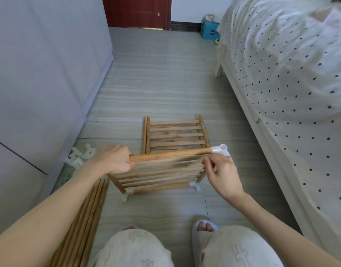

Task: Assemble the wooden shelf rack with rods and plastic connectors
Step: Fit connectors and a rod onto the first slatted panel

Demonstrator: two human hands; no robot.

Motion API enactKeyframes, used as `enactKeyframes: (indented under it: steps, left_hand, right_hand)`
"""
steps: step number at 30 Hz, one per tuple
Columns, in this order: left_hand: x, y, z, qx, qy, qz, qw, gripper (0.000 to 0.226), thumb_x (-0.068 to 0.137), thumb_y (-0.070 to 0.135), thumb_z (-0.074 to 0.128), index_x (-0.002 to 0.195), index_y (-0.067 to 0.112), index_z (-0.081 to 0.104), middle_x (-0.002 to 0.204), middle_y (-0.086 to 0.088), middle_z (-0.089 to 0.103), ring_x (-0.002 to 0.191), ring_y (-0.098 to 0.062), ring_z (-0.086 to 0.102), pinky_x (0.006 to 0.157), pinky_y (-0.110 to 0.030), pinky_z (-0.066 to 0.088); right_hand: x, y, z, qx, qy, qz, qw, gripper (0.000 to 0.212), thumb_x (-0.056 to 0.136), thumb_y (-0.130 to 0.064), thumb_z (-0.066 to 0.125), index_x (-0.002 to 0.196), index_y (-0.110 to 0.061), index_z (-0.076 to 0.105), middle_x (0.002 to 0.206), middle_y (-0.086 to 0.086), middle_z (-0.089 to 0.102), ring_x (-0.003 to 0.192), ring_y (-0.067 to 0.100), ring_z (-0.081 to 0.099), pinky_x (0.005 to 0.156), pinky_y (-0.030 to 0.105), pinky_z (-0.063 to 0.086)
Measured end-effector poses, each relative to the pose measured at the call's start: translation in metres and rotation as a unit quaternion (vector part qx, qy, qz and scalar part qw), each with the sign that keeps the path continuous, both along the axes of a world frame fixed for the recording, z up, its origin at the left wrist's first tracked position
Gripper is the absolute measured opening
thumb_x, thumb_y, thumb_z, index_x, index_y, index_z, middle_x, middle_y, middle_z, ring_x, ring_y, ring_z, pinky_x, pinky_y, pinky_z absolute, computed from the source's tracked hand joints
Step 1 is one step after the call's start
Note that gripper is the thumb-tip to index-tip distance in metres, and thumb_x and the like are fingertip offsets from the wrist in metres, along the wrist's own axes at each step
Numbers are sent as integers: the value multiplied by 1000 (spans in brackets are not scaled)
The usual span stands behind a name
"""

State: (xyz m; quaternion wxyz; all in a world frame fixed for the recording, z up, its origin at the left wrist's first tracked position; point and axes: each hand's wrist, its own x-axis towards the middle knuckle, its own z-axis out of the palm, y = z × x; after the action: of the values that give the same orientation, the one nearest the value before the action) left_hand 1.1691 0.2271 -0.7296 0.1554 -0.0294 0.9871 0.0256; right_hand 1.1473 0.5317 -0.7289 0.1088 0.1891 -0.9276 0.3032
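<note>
Head view, shelf panel (162,168) between hands, left hand (115,160) grip.

Left hand (115,160) curled closed, forearm extended. Right hand (222,174) raised, fingers (209,163) loosely bent, thumb and forefinger pinching.

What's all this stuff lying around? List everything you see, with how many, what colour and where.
Slatted shelf panel in the hands: one, light wood, tilted up on the floor, white connectors at its lower corners.
Plastic connector: one, white, on the right end of the top rod.
Second shelf panel: one, light wood, flat on the floor behind.
Loose rods: a bundle, count unclear, wood, floor at left.
Spare connectors: a pile, white, floor by the wall.
Bed: one, white with dark dots, right.
Door: one, dark red, far end.
Box: one, teal, by the bed.
Left hand: grip on the panel's left end.
Right hand: at the connector end.
</note>
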Motion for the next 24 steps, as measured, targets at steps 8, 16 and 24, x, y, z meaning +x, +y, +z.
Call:
enactKeyframes:
  steps: [8,16,24]
  left_hand:
    - [4,-21,7,236,-12,189,953,27,85,36,60,67,15,64,58,-3,59,56,-20,57,52,-31,43]
    - [23,-13,12,488,15,211,847,12,89,13,58,92,13,70,82,-9,73,80,-20,70,69,-24,56]
    - [36,-24,21,520,-100,135,837,90,56,82,61,125,25,57,112,6,67,105,-8,63,99,-30,45]
  right_hand:
    - [-26,-19,-6,-37,-110,-39,992,20,94,-19,49,92,-6,63,85,13,68,81,32,63,70,39,50]
    - [-118,-26,38,42,-73,-88,993,61,96,-43,41,145,-11,24,139,13,44,131,32,37,109,47,28]
    - [-122,-47,67,-2,-29,66,997,18,97,-31,46,89,-15,44,70,-7,44,68,17,43,66,31,32]
